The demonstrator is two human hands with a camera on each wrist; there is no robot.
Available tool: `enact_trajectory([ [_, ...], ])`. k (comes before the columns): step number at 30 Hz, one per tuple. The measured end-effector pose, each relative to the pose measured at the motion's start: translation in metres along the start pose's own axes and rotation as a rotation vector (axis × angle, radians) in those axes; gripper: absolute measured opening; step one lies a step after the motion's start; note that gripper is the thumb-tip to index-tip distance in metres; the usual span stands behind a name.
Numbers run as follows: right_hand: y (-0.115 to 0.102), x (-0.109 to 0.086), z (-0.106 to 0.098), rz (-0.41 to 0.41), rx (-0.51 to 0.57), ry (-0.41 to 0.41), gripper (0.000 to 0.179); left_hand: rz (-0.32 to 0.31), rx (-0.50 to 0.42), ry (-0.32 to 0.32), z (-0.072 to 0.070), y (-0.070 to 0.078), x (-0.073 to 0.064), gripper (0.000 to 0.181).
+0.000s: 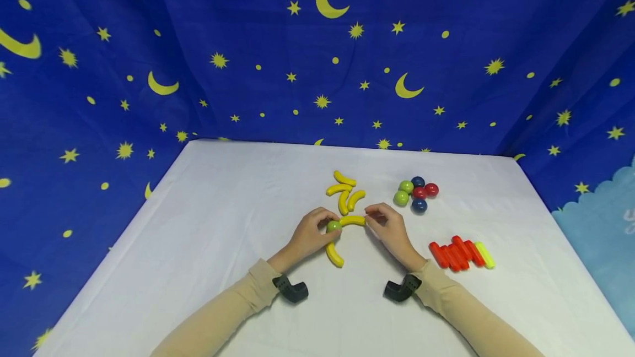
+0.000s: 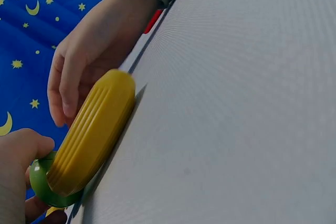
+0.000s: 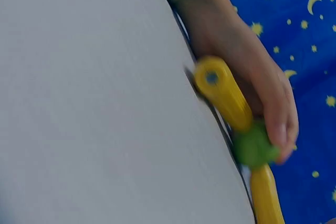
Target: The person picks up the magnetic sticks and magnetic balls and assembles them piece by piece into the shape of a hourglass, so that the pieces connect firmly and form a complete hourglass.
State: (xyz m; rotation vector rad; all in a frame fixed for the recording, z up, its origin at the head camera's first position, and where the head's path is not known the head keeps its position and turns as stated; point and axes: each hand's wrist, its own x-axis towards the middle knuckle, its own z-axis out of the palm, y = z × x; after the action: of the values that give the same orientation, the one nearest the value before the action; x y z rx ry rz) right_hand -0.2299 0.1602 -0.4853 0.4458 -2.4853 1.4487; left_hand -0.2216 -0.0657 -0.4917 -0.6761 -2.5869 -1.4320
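In my left hand (image 1: 308, 233) I pinch a green ball (image 1: 334, 226) between thumb and fingers. Against this ball sits a curved yellow rod (image 1: 334, 255) that points toward me; its near end bears a dark round inset in the right wrist view. A second curved yellow rod (image 1: 353, 220) runs from the ball to the right. My right hand (image 1: 392, 230) pinches the far end of that rod with its fingertips. In the left wrist view the near rod (image 2: 94, 129) covers part of the green ball (image 2: 43, 182) and overlaps the right hand (image 2: 89, 56).
Several loose curved yellow rods (image 1: 343, 201) lie just beyond the hands. To their right is a cluster of green, red and dark blue balls (image 1: 419, 193). Straight red rods (image 1: 456, 254) and one yellow-green rod (image 1: 485, 255) lie beside the right forearm, on the white tablecloth (image 1: 238, 191).
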Motion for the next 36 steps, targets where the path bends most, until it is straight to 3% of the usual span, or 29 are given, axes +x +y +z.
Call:
enact_trajectory([
  [5, 0.002, 0.007, -0.015, -0.036, -0.035, 0.197, 0.016, -0.026, 0.083, 0.041, 0.000, 0.000, -0.001, 0.016],
  [9, 0.004, 0.012, -0.026, -0.069, -0.099, 0.396, 0.014, -0.041, 0.104, 0.095, 0.000, 0.000, -0.001, 0.027],
  [14, 0.010, 0.012, -0.032, 0.065, -0.208, 0.539, 0.020, -0.053, 0.076, 0.142, -0.002, -0.001, -0.001, 0.038],
  [17, 0.012, 0.011, -0.034, 0.181, -0.250, 0.548, 0.029, -0.082, 0.074, 0.139, -0.002, -0.003, -0.001, 0.034],
  [20, 0.016, 0.010, -0.035, 0.214, -0.251, 0.543, 0.032, -0.115, 0.069, 0.114, -0.003, -0.002, 0.000, 0.026],
  [30, 0.020, 0.008, -0.032, 0.228, -0.095, 0.481, 0.035, -0.210, 0.014, 0.065, -0.006, -0.001, 0.003, 0.014],
  [36, 0.013, 0.005, -0.022, 0.150, -0.013, 0.444, 0.037, -0.223, -0.030, 0.083, -0.007, -0.001, 0.003, 0.013],
])
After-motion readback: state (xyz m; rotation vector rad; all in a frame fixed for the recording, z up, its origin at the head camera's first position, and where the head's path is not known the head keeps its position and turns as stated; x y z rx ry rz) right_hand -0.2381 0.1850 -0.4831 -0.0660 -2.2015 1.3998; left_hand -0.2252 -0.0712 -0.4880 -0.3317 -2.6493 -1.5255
